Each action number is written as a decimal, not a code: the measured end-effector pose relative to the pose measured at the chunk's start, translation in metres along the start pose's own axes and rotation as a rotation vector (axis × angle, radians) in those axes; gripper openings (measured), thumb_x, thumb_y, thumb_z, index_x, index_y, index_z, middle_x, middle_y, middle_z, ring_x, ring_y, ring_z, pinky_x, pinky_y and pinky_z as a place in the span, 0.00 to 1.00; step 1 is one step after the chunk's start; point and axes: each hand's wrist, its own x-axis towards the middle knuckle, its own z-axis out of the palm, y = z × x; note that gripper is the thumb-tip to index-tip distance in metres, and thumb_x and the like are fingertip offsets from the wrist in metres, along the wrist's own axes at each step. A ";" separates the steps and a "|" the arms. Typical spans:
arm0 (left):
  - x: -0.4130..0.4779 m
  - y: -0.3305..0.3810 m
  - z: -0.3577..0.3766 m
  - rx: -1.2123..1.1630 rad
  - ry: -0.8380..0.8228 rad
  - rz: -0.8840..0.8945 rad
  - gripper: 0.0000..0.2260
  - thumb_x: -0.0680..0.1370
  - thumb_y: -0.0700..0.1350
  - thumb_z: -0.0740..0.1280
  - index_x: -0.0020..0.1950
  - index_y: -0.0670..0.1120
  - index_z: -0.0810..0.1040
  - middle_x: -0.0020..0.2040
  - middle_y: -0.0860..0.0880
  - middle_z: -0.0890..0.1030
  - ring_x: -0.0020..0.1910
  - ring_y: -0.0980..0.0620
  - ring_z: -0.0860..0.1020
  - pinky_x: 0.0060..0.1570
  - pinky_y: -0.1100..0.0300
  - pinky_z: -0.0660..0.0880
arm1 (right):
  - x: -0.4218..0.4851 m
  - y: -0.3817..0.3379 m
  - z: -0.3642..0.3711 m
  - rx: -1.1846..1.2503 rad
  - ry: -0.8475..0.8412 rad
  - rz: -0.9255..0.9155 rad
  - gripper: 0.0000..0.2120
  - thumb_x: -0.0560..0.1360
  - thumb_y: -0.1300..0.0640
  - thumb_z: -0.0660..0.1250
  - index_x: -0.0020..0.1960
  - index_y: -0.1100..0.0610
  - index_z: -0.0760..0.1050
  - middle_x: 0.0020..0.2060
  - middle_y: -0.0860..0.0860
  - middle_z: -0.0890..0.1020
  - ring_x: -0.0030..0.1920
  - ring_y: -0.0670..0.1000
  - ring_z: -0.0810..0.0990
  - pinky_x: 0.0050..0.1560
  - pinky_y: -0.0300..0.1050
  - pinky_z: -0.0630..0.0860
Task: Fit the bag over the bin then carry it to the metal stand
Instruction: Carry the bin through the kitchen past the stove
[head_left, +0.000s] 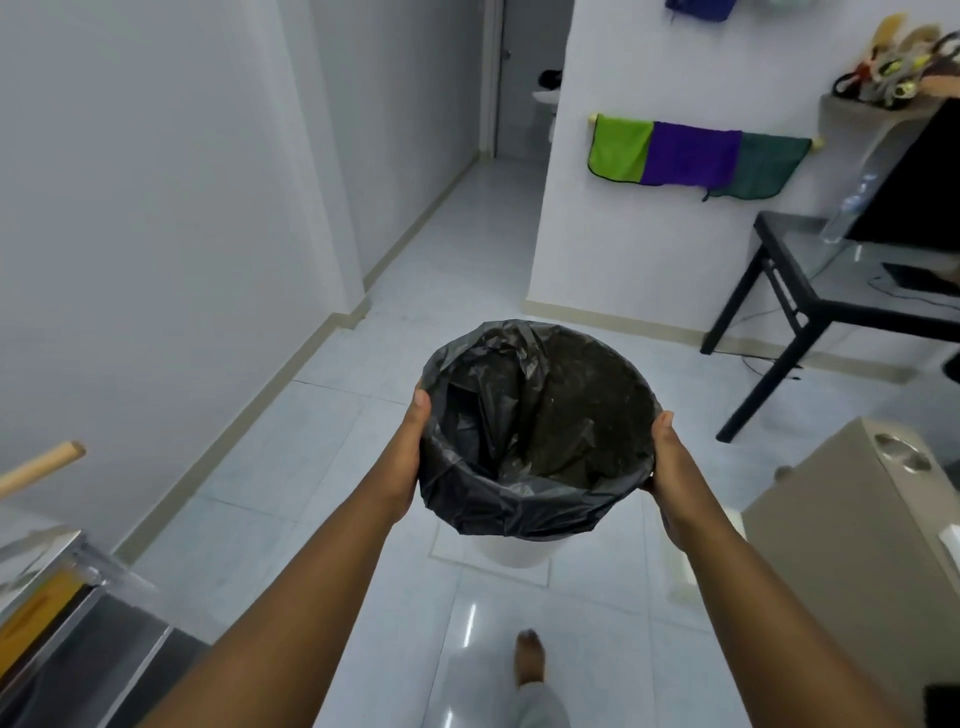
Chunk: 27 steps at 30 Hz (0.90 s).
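A white bin (511, 555) is held up in front of me above the tiled floor. A black plastic bag (535, 431) lines it, its edge folded down over the rim all round. My left hand (410, 452) grips the bin's left side over the bag, thumb on the rim. On the opposite side my right hand (670, 478) holds it the same way. A metal stand (47, 597) with a shiny top shows at the lower left edge.
A black table (810, 306) with a glass top stands at the right. A beige box-like unit (852, 530) is close at the lower right. Coloured cloths (691, 156) hang on the wall ahead. A corridor (467, 208) runs ahead at centre. My foot (530, 660) is below.
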 end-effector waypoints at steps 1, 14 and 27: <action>0.016 0.002 -0.003 -0.003 0.019 0.003 0.26 0.72 0.70 0.50 0.62 0.61 0.75 0.61 0.56 0.80 0.61 0.58 0.77 0.56 0.62 0.73 | 0.021 -0.003 0.004 0.002 -0.023 -0.013 0.35 0.74 0.28 0.44 0.76 0.39 0.60 0.74 0.47 0.69 0.70 0.52 0.70 0.67 0.53 0.71; 0.170 0.039 -0.091 -0.090 0.425 0.094 0.43 0.66 0.76 0.60 0.76 0.57 0.63 0.73 0.52 0.72 0.71 0.50 0.71 0.70 0.51 0.67 | 0.281 -0.063 0.111 -0.094 -0.384 -0.067 0.38 0.69 0.22 0.47 0.75 0.36 0.60 0.75 0.46 0.67 0.73 0.52 0.67 0.73 0.58 0.64; 0.221 0.060 -0.282 -0.214 0.824 0.205 0.31 0.71 0.72 0.58 0.73 0.64 0.66 0.69 0.59 0.75 0.66 0.58 0.75 0.65 0.55 0.72 | 0.422 -0.101 0.373 -0.184 -0.762 -0.033 0.32 0.75 0.30 0.47 0.76 0.39 0.60 0.75 0.46 0.68 0.72 0.53 0.69 0.69 0.54 0.69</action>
